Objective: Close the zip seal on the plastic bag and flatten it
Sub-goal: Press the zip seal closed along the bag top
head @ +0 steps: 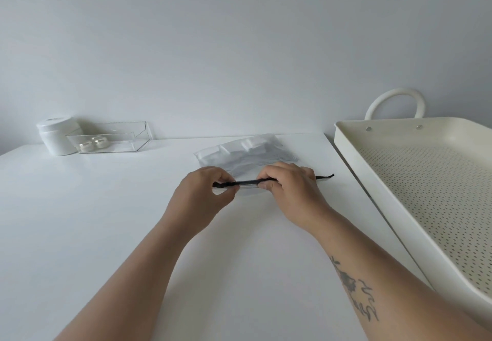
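A clear plastic bag (241,154) lies on the white table (106,207), with white padded items and several clear plastic forks inside. Its black zip seal (249,182) runs along the edge nearest me, slightly raised. My left hand (206,190) pinches the left end of the seal between thumb and fingers. My right hand (290,183) pinches the seal right of its middle. The seal's right tip (326,176) sticks out past my right hand.
A cream perforated tray (426,194) with a loop handle (394,101) stands to the right, past the table's edge. At the back left are a white jar (57,136) and a clear plastic box (111,138) holding small round items. A grey wall rises behind.
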The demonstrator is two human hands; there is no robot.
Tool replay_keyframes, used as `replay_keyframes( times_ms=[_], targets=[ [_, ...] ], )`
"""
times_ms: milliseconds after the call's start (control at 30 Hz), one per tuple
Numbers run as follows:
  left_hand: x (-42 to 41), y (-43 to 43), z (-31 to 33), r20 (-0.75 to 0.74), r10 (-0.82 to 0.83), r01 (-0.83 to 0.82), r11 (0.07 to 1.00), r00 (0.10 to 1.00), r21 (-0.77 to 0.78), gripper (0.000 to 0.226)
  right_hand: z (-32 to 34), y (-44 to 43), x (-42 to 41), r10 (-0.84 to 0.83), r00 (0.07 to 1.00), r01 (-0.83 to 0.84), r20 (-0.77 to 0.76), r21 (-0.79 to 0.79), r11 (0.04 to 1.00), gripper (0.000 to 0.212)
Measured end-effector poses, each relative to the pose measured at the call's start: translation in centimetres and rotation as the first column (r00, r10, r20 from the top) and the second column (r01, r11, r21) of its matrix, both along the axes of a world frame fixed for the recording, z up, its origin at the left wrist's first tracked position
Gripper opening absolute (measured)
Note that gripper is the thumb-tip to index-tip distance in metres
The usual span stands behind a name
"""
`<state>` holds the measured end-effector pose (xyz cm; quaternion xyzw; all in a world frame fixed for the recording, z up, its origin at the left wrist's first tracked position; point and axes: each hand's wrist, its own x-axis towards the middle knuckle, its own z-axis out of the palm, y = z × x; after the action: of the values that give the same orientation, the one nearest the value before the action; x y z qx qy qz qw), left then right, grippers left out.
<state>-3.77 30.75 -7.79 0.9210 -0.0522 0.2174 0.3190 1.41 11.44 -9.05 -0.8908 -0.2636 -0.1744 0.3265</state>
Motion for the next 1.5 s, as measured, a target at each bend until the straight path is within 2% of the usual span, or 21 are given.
replay_keyframes(
  times_ms=[100,233,467,633,700,767,833,900,1000,1167,1333,1500],
  targets=[
    [0.2,0.2,-0.1,-0.027,0.015,-0.013,0.996,1.000,0.086,0.004,0.0,-0.2,-0.1,0.005,1.000,-0.005,-0.011,-0.007,1.000,0.013],
    [0.0,0.8,0.0,0.000,0.017,-0.017,0.995,1.000,0.096,0.003,0.1,-0.5,0.1,-0.017,1.000,0.018,-0.021,0.019,1.000,0.013],
    [-0.3,1.2,0.4,0.051,0.004,0.000,0.996,0.999,-0.089,0.008,0.2,-1.4,0.6,-0.061,0.995,0.069,-0.073,0.106,0.992,0.012],
    [-0.2,1.5,0.3,0.074,-0.008,0.016,0.994,0.997,-0.111,0.010,0.1,-1.7,0.8,-0.091,0.994,0.098,-0.068,0.113,0.989,0.018],
    [-0.3,1.2,0.4,0.096,-0.019,0.025,0.997,0.995,-0.070,0.024,0.2,-1.7,0.7,-0.090,0.994,0.096,-0.064,0.107,0.990,0.014],
    [-0.4,0.6,0.5,0.118,-0.042,0.038,0.998,0.992,0.043,0.035,0.2,-1.1,0.2,-0.047,0.998,0.050,-0.041,0.088,0.995,0.010],
    [-0.4,-0.1,0.4,0.138,-0.057,0.029,0.981,0.989,0.193,0.028,0.3,-0.1,-0.3,0.026,1.000,-0.026,-0.009,0.047,0.999,0.009],
    [-0.3,-0.7,0.5,0.152,-0.042,0.000,0.964,0.987,0.267,0.012,0.3,0.8,-0.8,0.082,0.996,-0.083,0.023,0.030,0.996,0.007],
    [-0.3,-0.6,0.5,0.152,-0.016,-0.022,0.970,0.988,0.243,0.001,0.5,1.0,-1.0,0.088,0.996,-0.089,0.019,0.087,0.992,0.005],
    [-0.2,-0.3,0.7,0.138,-0.006,-0.027,0.971,0.990,0.237,0.005,0.7,0.6,-1.0,0.082,0.997,-0.082,0.006,0.044,0.996,0.006],
    [-0.3,-0.1,0.9,0.055,-0.004,-0.006,0.982,0.998,0.189,0.006,0.8,0.5,-0.8,0.049,0.999,-0.048,-0.018,0.046,0.998,0.008],
    [-0.5,0.1,1.2,0.079,0.039,-0.057,0.967,0.996,0.248,0.010,1.1,0.1,-0.7,0.036,0.999,-0.035,-0.027,0.035,0.999,0.009]
  ],
)
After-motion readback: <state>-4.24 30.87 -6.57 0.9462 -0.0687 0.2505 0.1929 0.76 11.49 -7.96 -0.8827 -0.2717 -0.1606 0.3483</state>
